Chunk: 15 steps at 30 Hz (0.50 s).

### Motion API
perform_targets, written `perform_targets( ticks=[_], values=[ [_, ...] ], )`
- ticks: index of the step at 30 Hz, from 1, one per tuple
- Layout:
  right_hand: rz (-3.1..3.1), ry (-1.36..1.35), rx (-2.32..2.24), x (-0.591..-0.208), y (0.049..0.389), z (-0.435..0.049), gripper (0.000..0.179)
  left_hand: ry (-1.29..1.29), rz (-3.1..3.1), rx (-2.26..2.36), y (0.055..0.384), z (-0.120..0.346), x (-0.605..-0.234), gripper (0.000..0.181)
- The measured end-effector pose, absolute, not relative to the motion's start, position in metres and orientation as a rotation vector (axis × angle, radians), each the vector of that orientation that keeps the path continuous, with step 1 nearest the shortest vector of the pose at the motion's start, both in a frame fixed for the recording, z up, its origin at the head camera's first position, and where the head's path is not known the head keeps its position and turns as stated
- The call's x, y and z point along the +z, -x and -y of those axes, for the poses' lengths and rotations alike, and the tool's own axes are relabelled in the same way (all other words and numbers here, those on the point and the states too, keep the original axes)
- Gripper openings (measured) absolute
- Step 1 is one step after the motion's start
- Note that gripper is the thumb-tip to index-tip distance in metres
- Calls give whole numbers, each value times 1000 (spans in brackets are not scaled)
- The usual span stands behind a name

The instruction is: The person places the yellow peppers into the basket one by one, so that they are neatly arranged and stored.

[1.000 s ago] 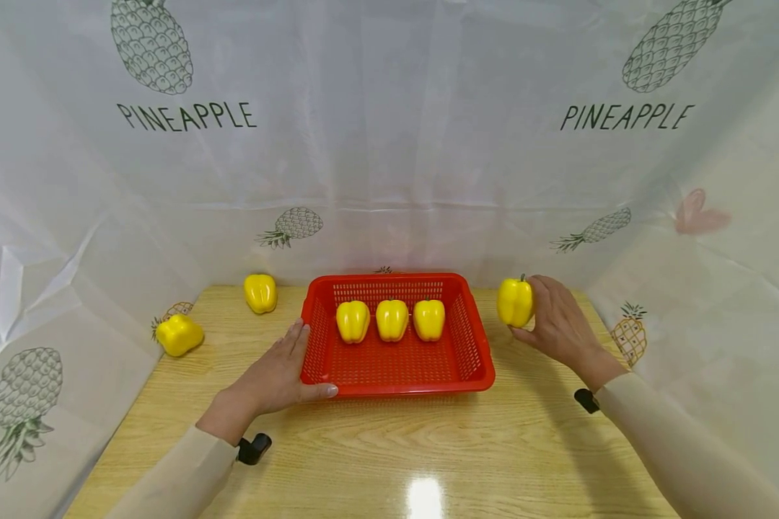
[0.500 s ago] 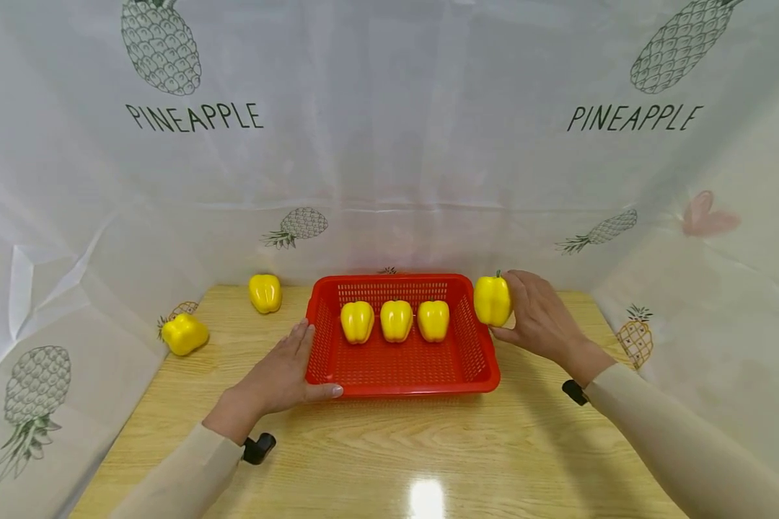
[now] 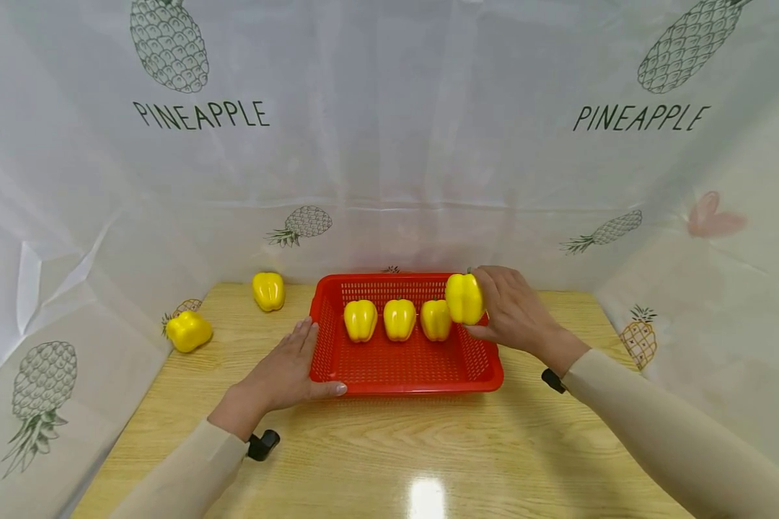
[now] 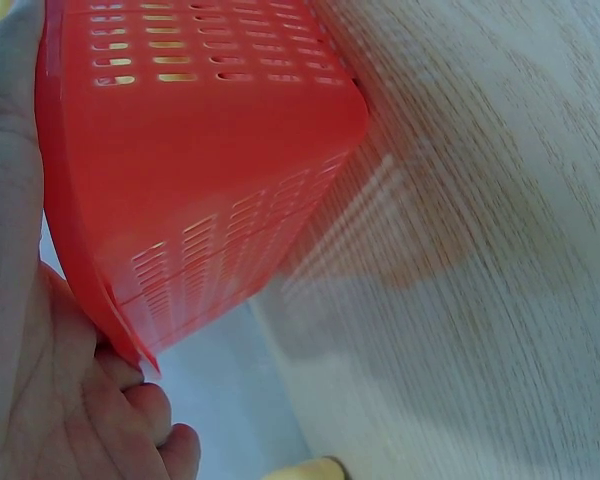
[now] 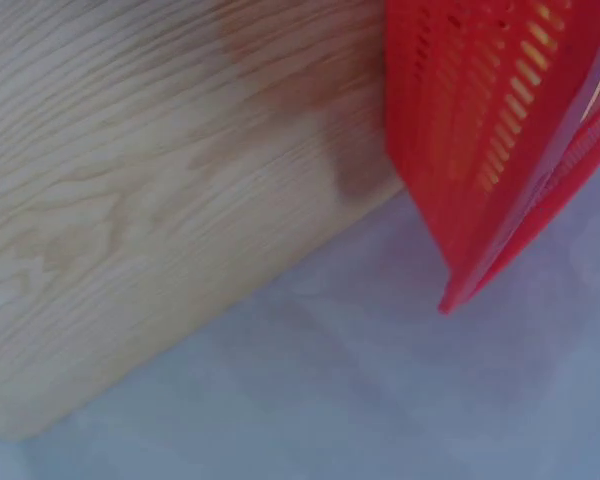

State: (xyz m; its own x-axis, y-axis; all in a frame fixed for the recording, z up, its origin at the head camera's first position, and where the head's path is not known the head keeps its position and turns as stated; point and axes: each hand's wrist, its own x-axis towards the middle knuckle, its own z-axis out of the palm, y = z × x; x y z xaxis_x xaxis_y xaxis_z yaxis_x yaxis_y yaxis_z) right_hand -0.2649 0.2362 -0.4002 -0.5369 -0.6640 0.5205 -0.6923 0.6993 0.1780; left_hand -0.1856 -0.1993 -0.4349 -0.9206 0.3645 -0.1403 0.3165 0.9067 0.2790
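My right hand (image 3: 514, 308) grips a yellow bell pepper (image 3: 464, 298) with its stem up, over the right end of the red plastic basket (image 3: 389, 388). This pepper overlaps the rightmost of three yellow bell peppers lined up inside, the others being the middle pepper (image 3: 399, 320) and the left pepper (image 3: 360, 321). At the basket's front left corner my left hand (image 3: 282, 369) holds the rim, thumb along the front edge. The left wrist view shows its fingers (image 4: 145, 410) bent at the rim. The right wrist view misses the held pepper.
Left of the basket, one yellow bell pepper (image 3: 269, 291) stands near the table's back edge. Another bell pepper (image 3: 189, 331) lies on its side near the left edge. A pale curtain (image 3: 422, 158) printed with pineapples encloses the wooden table (image 3: 376, 447) at back and sides.
My right hand has carried its bell pepper leftward from beside the basket to above its right end. My left hand stays at the basket's corner, and the whole view has shifted slightly.
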Motion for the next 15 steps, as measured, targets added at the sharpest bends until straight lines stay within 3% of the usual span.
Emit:
perform_targets(
  ticks=[15],
  values=[
    [2382,-1119,-8,-392,269,-179,92,-488,-2866,364,186,199,-434,137]
  ],
)
